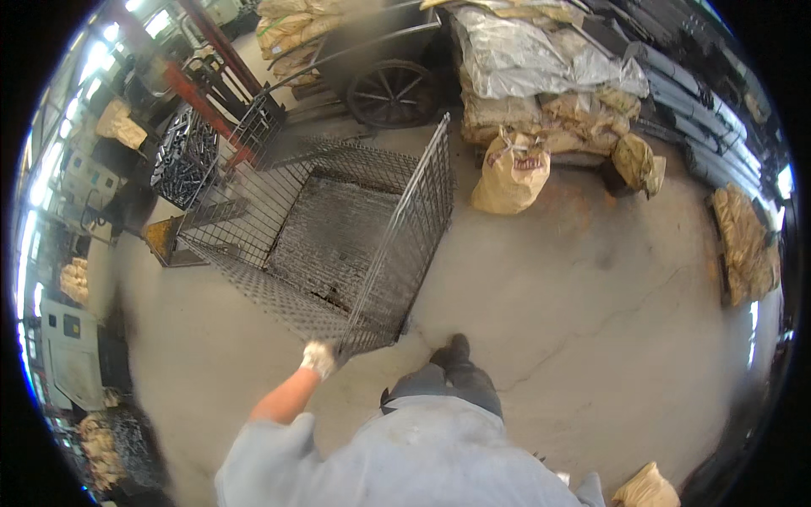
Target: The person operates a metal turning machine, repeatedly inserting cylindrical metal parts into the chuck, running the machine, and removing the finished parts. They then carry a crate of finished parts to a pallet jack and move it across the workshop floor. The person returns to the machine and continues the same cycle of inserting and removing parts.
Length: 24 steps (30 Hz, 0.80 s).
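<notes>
A wire mesh cage [414, 228], open at the top, stands tilted across the floor in front of me, with a dark, worn bottom panel. My left hand [319, 359], in a whitish work glove, is closed on the cage's near corner. Its fingertips are partly hidden by the mesh. At the lower right, beside my torso, a small pale patch [562, 478] may be part of my right glove. The fingers of that hand cannot be made out. My dark boot [459, 346] is on the floor just right of the cage.
A yellow-tan sack [512, 173] stands before stacked sacks under silvery sheeting [541, 59]. Behind the cage is a cart with a spoked wheel [393, 93]. A bin of metal parts [183, 156] and a red post [190, 89] are at left. Another sack [647, 487] lies lower right.
</notes>
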Tool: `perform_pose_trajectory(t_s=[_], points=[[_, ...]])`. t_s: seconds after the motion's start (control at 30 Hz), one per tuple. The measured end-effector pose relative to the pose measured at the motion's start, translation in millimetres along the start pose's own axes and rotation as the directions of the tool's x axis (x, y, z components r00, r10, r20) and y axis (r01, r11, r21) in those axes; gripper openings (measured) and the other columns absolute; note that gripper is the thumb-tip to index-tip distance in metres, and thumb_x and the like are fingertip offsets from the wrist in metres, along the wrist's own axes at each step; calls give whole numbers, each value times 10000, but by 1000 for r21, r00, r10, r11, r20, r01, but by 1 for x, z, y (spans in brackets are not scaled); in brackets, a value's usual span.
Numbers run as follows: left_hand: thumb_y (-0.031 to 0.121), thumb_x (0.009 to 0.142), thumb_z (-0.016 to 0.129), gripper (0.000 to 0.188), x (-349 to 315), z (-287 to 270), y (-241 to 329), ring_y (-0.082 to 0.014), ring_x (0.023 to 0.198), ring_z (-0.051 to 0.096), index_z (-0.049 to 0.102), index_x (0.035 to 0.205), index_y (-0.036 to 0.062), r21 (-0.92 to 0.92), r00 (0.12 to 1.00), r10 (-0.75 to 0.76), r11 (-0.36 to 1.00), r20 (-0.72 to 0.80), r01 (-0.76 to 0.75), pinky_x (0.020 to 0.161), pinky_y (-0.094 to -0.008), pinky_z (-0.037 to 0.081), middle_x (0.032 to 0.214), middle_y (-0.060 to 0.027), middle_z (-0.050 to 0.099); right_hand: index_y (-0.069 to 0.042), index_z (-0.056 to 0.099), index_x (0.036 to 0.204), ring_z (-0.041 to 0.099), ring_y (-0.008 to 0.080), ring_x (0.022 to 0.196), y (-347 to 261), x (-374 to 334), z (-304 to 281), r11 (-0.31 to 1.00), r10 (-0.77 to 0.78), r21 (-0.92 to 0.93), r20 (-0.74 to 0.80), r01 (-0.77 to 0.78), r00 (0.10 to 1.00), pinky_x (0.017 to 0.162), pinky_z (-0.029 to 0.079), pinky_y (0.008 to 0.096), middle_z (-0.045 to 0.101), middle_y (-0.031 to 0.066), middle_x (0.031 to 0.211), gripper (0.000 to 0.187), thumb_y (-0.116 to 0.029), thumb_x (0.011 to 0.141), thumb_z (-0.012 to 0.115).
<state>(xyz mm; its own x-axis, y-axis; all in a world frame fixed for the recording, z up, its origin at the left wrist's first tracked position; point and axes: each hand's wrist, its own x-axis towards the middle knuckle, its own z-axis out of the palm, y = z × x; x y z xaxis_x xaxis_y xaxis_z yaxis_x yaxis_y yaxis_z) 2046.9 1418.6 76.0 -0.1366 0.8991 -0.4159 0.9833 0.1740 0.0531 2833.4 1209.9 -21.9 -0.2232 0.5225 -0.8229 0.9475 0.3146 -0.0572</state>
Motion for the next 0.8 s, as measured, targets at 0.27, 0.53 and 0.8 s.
perform_pose_trajectory(t_s=[0.27,0.53,0.8], points=[[497,971,601,630,-170,76,-171,-222,1572,323,501,1553,276,641,843,-303,765,444,-63,1305,-458,155,1634,-42,471,-91,786,1086,732,327,995,-16,-26,31,867,210,347,396,-358,894,859,585,443,777,154,1042,393,-404,885,662],[284,920,719,494,-126,17,-80,-350,1293,638,673,1352,49,422,747,-482,858,459,294,1068,-445,513,1345,-213,686,-2,713,1281,702,385,1158,94,232,-250,659,526,650,-39,-379,849,1012,551,442,721,257,1219,572,-401,872,699],[110,923,696,318,114,-52,186,-309,1030,738,722,1230,32,-560,742,-639,697,-202,447,905,-386,586,1136,-168,766,-12,526,1501,580,380,1356,-84,599,-479,836,-114,541,1,96,993,1135,450,438,636,280,1395,803,-522,889,633]])
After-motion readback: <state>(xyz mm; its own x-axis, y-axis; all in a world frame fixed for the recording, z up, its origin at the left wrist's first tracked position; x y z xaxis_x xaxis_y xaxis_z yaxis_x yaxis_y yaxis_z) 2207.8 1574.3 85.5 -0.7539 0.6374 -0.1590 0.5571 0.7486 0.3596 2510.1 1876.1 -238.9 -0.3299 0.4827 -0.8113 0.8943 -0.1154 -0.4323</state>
